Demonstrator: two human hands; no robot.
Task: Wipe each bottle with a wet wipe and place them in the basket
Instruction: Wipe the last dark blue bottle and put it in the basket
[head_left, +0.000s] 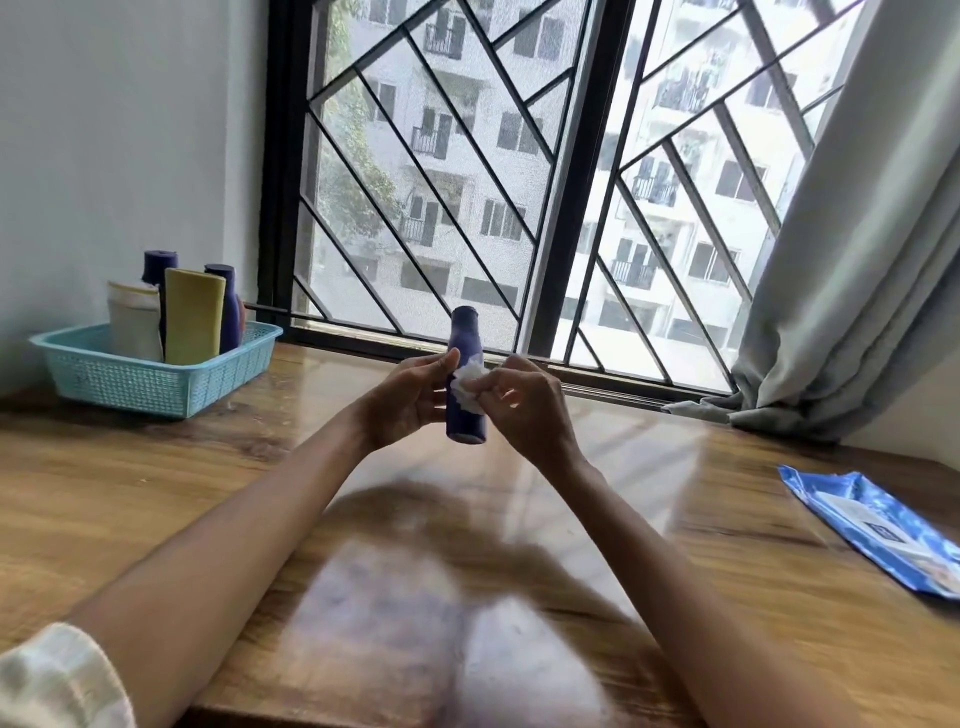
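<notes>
While the left hand (402, 397) is gripping the purple bottle (466, 379) mid-body at frame centre, the right hand (524, 402) is pinching a wet wipe (469, 384) against its likely light, stiff, slippery plastic

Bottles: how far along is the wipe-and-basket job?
Done, by the look of it: four containers already stand in the teal basket, a white bottle, a yellow tube and two dark blue bottles. In hand: the left hand grips another dark blue bottle while the right hand rubs it with a wet wipe. Left: basketing this bottle; no others visible on the table.
</notes>
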